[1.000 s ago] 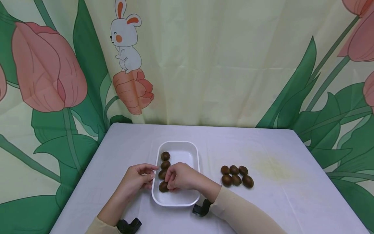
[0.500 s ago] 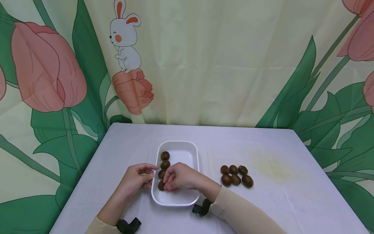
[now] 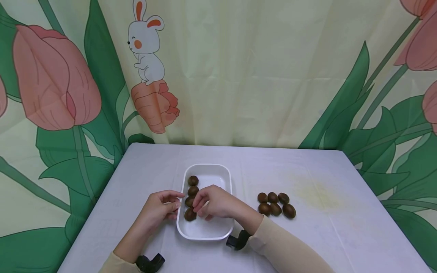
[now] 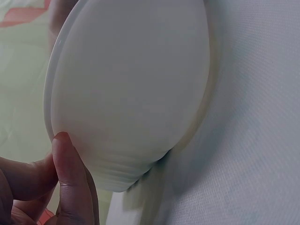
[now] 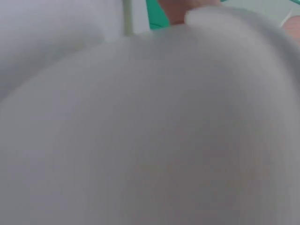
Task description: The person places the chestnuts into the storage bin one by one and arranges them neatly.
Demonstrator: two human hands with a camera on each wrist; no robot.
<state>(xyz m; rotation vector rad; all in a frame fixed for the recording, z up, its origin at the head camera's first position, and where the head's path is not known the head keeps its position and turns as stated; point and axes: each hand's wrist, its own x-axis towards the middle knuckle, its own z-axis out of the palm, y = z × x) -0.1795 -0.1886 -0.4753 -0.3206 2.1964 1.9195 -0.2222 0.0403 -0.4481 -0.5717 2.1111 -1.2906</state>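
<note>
A white tray (image 3: 218,229) lies on the table with a column of several brown, glossy chestnuts (image 3: 190,214) along its left side. My left hand (image 3: 159,207) holds the tray's left rim between thumb and fingers; in the left wrist view the thumb (image 4: 70,173) presses the outer wall. Over the tray, my right hand (image 3: 218,203) hovers beside the two lower chestnuts, its fingers loosely bent, and no chestnut shows in its grasp. Its fingertips partly cover the third chestnut. The right wrist view shows mostly the blurred white tray wall (image 5: 140,117).
To the right of the tray, several more chestnuts (image 3: 275,209) sit in two rows on the white tablecloth (image 3: 327,235). Black wrist cameras (image 3: 238,240) are strapped to both forearms. A curtain (image 3: 246,76) with printed flowers hangs behind the table.
My right hand first pushes the lowest chestnut slightly left, then lifts up and right away from it, and that chestnut shows more fully. The left hand stays at the rim.
</note>
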